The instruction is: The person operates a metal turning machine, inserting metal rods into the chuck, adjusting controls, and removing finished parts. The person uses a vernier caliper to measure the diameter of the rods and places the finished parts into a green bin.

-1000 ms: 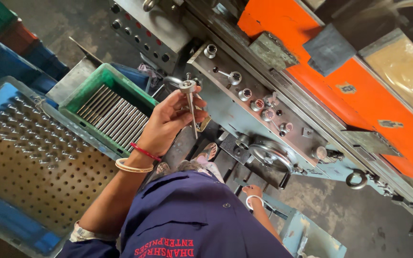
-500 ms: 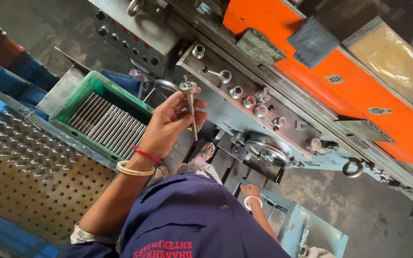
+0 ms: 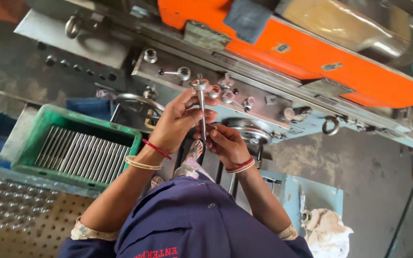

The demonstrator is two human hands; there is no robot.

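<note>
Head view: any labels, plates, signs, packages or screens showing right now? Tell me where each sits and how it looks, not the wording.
Small label plate: on the orange machine cover, near its middle; pale rectangle, slightly tilted.
Second label plate: further right on the same orange cover; small grey rectangle.
Printed lettering: on the dark blue garment at the bottom edge; red characters, partly cut off.
No screens, signs or packages in view.

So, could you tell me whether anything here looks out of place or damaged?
Nothing stands out. Both hands, left hand and right hand, hold one slim metal rod upright; the other rods lie neatly side by side in the green crate.
</note>
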